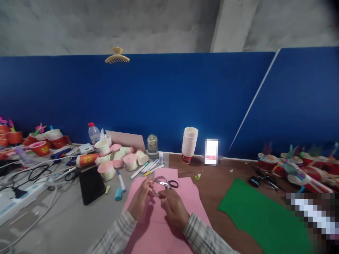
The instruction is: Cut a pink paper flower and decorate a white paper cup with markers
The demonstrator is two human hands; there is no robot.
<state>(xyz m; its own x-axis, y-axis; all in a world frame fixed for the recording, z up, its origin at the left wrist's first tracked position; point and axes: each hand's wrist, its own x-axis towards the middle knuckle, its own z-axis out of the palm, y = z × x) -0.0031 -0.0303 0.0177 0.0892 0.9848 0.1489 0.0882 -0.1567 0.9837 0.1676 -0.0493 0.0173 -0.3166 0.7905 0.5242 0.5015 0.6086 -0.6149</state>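
Observation:
Both hands hold a narrow, pale roll of tape up over pink paper. My left hand grips the roll's left side with curled fingers. At its lower right edge, the fingers of my right hand are pinched together. Through the ring I see the blades of a pair of scissors lying on the paper, with dark handles to the right. Several markers lie just beyond the paper, beside a glue stick.
Left stand pink-trimmed paper cups, a glass jar, a black tablet-like slab and a power strip with cables. A tall cup stack stands behind. Green felt-like sheet and red cup crafts lie right.

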